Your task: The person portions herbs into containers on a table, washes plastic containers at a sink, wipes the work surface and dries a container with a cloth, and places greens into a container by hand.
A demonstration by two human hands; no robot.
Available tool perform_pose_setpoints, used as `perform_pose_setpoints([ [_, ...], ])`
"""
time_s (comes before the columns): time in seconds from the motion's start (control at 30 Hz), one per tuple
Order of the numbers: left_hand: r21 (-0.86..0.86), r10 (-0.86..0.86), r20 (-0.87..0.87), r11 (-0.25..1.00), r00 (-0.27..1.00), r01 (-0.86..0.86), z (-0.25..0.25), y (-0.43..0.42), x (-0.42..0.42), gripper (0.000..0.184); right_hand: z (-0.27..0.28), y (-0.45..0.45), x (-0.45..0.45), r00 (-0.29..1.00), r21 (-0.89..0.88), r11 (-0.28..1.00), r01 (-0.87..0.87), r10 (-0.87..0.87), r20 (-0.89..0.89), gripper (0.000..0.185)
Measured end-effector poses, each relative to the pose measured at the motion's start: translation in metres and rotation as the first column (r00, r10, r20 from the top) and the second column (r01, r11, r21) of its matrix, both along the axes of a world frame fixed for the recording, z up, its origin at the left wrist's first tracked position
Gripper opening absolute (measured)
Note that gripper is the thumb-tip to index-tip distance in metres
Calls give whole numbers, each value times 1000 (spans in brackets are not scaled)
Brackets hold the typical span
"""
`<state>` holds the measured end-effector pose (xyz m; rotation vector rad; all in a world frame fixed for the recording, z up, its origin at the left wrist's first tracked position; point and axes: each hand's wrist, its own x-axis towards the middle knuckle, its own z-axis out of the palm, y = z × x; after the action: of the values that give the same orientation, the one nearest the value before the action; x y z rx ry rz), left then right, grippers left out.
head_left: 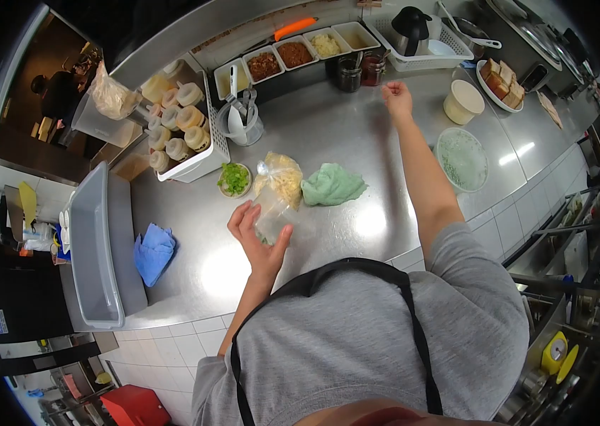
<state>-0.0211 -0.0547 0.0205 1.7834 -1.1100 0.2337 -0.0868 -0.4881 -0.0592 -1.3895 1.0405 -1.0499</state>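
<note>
My left hand (261, 238) is curved around a see-through plastic container (276, 215) near the front of the steel counter (314, 245). Just beyond it lie a knotted clear bag of yellowish pieces (283, 179) and a crumpled green cloth (333, 184). A small bowl of chopped greens (234, 179) sits to their left. My right hand (398, 99) is stretched far forward, its fingers curled together beside a jar of dark red contents (372, 69). Whatever those fingers hold, if anything, is too small to tell. A second dark jar (349, 74) stands to the left.
Squeeze bottles fill a white basket (208, 160) at the left, near a utensil tub (247, 131). A grey bin (94, 248) and blue cloth (154, 253) are farther left. On the right are a cream tub (464, 102), a translucent round container (462, 160) and a bread dish (502, 85).
</note>
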Motion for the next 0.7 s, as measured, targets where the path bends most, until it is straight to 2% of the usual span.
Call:
perform_pose_setpoints([
  [0.03, 1, 0, 1, 1000, 1000, 0, -1, 1, 0, 63, -9, -16, 6, 995, 0, 995, 100, -100, 13, 21],
  [0.07, 6, 7, -10, 1000, 1000, -7, -1, 3, -1, 63, -18, -30, 10, 995, 3, 995, 99, -99, 13, 21],
  [0.13, 7, 27, -38, 1000, 999, -27, -2, 4, -2, 63, -29, -48, 18, 963, -194, 964, 179, -213, -166, 27],
  [0.17, 11, 31, -37, 999, 999, -31, -1, 4, -1, 63, -37, -54, 20, 964, -190, 966, 176, -208, -166, 27],
  [0.23, 0, 48, -62, 999, 997, -48, 1, 3, -1, 63, -36, -58, 25, 933, -310, 932, 186, -267, -240, 32],
  [0.33, 16, 53, -41, 999, 998, -52, 4, -1, 2, 63, -33, -57, 33, 920, -357, 909, 217, -313, -236, 34],
  [0.47, 46, 52, -39, 998, 998, -50, 6, -6, 2, 61, -28, -55, 39, 926, -336, 906, 257, -331, -184, 34],
  [0.7, 79, -18, -90, 997, 996, 25, 6, -16, 14, 62, -45, -78, 43, 971, -294, 933, 209, -234, -51, 21],
])
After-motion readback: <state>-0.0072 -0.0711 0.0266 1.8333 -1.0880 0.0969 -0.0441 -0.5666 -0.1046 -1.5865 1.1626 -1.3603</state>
